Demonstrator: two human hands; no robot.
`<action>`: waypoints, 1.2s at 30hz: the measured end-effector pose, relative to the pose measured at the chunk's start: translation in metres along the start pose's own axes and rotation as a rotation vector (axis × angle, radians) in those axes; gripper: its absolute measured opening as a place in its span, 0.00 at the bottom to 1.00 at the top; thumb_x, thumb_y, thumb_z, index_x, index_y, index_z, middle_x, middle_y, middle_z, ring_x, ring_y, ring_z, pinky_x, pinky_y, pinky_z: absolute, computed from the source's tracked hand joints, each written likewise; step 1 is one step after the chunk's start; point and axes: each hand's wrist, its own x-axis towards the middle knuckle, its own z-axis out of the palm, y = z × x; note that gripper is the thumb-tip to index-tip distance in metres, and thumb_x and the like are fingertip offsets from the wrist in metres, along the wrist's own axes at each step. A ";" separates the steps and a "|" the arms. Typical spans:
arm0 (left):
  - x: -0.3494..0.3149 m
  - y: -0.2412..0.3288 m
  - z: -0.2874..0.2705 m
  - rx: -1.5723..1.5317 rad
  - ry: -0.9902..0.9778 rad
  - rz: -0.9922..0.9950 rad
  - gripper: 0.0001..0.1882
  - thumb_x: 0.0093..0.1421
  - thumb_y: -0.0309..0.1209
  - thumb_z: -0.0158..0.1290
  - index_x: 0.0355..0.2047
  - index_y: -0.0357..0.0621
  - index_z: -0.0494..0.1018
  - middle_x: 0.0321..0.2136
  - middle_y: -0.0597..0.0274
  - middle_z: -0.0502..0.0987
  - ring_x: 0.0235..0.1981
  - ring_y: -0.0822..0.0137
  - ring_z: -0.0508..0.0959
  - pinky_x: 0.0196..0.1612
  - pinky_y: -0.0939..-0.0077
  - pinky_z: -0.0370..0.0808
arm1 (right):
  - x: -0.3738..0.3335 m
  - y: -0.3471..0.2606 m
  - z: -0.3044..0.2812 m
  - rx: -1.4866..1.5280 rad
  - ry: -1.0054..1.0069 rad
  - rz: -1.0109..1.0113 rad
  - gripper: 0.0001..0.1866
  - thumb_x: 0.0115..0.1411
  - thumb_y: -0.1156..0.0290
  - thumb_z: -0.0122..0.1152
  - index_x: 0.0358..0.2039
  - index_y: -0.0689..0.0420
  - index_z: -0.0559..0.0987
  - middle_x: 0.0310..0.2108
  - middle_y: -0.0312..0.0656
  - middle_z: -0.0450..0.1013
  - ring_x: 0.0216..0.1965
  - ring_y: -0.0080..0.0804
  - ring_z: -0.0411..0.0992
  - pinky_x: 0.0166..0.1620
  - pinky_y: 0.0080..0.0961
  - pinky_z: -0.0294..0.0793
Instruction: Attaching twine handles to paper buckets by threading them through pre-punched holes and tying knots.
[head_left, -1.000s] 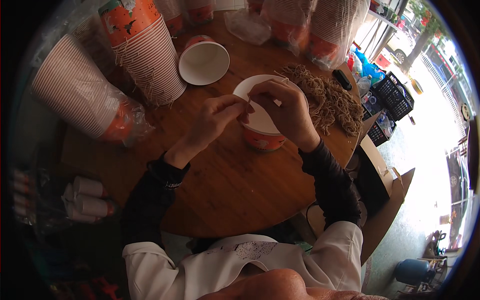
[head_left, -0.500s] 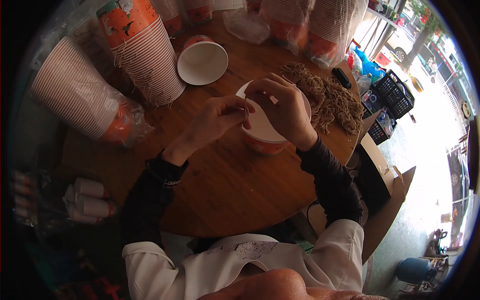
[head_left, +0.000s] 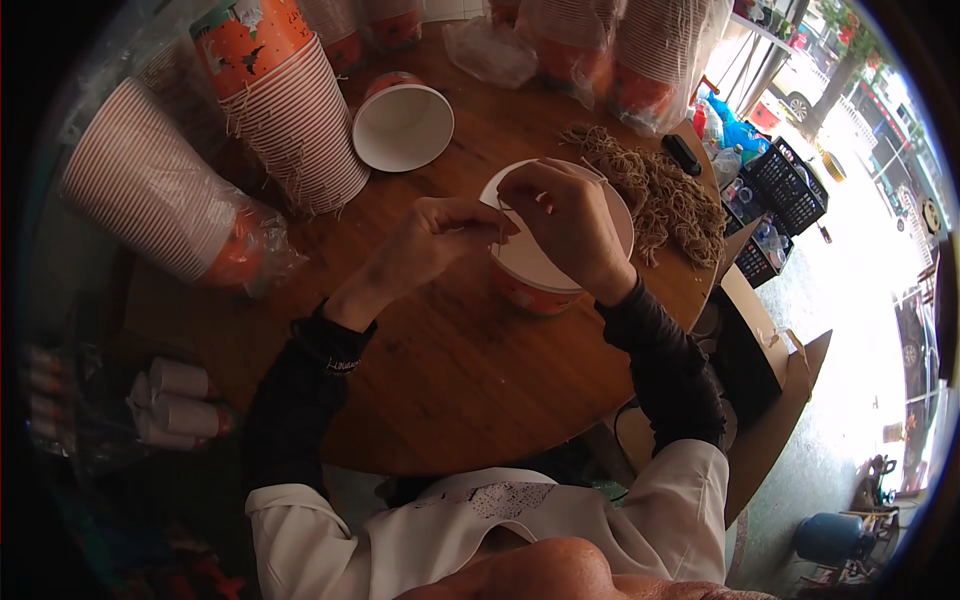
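A white-lined paper bucket with an orange outside stands upright on the round wooden table, right under my hands. At its left rim my left hand is closed in a pinch, fingertips on a thin strand of twine. My right hand bends over the bucket's mouth, its thumb and fingers closed on the same strand, which is barely visible between the fingertips. Just beyond and to the right lies a loose heap of brown twine.
A single bucket lies tipped toward me at the back. Tall nested bucket stacks lean at the left, one in plastic wrap. More wrapped stacks line the far edge. A small black object lies beside the twine; black crates stand right.
The bucket under my hands has shifted slightly to the right. My right hand has moved a little right, and my left fingertips have come closer to it.
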 end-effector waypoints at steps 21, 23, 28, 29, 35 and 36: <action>-0.011 0.012 0.010 -0.322 -0.056 -0.289 0.13 0.64 0.26 0.50 0.47 0.36 0.75 0.35 0.62 0.79 0.36 0.76 0.74 0.42 0.83 0.70 | -0.025 -0.024 -0.009 -0.134 -0.088 0.106 0.14 0.54 0.78 0.56 0.43 0.60 0.78 0.31 0.47 0.75 0.39 0.48 0.74 0.42 0.38 0.73; -0.009 0.009 0.010 -0.336 -0.064 -0.260 0.13 0.64 0.26 0.50 0.47 0.36 0.75 0.36 0.60 0.80 0.37 0.75 0.77 0.41 0.82 0.71 | -0.024 -0.021 -0.008 -0.116 -0.113 0.098 0.19 0.56 0.79 0.55 0.50 0.58 0.76 0.31 0.47 0.75 0.39 0.48 0.74 0.42 0.38 0.73; -0.010 0.013 0.013 -0.290 0.077 -0.179 0.13 0.65 0.26 0.48 0.49 0.35 0.74 0.36 0.58 0.81 0.38 0.73 0.80 0.39 0.81 0.73 | -0.023 -0.019 -0.007 -0.100 -0.072 0.049 0.21 0.56 0.79 0.56 0.52 0.58 0.74 0.31 0.47 0.75 0.38 0.46 0.74 0.41 0.37 0.73; -0.009 0.012 0.014 -0.250 0.083 -0.141 0.13 0.65 0.26 0.48 0.48 0.36 0.74 0.35 0.59 0.81 0.38 0.73 0.80 0.39 0.80 0.74 | -0.023 -0.019 -0.007 -0.046 -0.063 0.055 0.21 0.56 0.78 0.57 0.52 0.57 0.73 0.31 0.47 0.75 0.38 0.46 0.75 0.40 0.36 0.73; 0.001 0.009 0.015 -0.048 0.087 -0.068 0.10 0.63 0.24 0.51 0.44 0.36 0.75 0.34 0.59 0.81 0.37 0.74 0.80 0.39 0.81 0.76 | -0.022 -0.017 -0.009 0.033 -0.083 0.158 0.18 0.55 0.78 0.59 0.49 0.58 0.74 0.29 0.47 0.75 0.35 0.44 0.76 0.38 0.35 0.73; 0.001 0.007 0.015 0.018 0.108 -0.035 0.09 0.63 0.23 0.52 0.43 0.35 0.76 0.33 0.59 0.81 0.38 0.74 0.80 0.39 0.82 0.76 | -0.022 -0.017 -0.009 0.034 -0.083 0.158 0.18 0.55 0.78 0.59 0.49 0.58 0.74 0.29 0.47 0.75 0.35 0.44 0.76 0.38 0.35 0.73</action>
